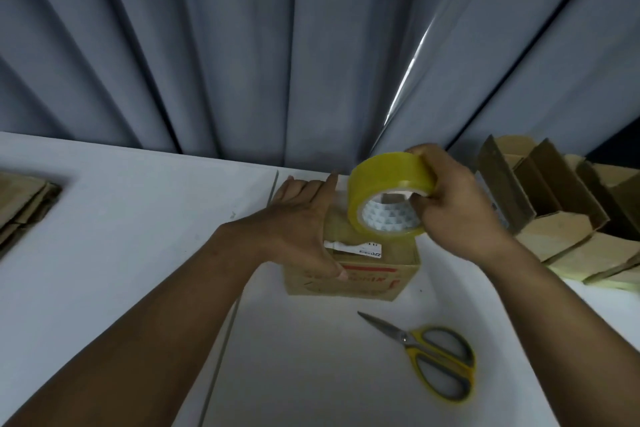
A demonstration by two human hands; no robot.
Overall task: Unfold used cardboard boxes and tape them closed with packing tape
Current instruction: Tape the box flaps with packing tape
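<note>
Small cardboard box [349,270] stands mid-table [138,218], toward the far edge. Left hand [301,229] lies flat across its top, fingers straight, thumb pressing the near face. Right hand [450,198] grasps the yellow tape roll [388,198], fingers over the rim, thumb at the core, just above the box's right side. Scissors [426,357] lie nearer the front edge, blades together. Flattened cardboard [24,204] at the left edge; folded boxes [554,211] piled at the right edge

Nothing you can read here: the white label [360,248] on your cardboard box [363,288] is a blur, the red print [367,269] on its front smears out, and the tape roll [384,180] core shows only a pattern.
</note>
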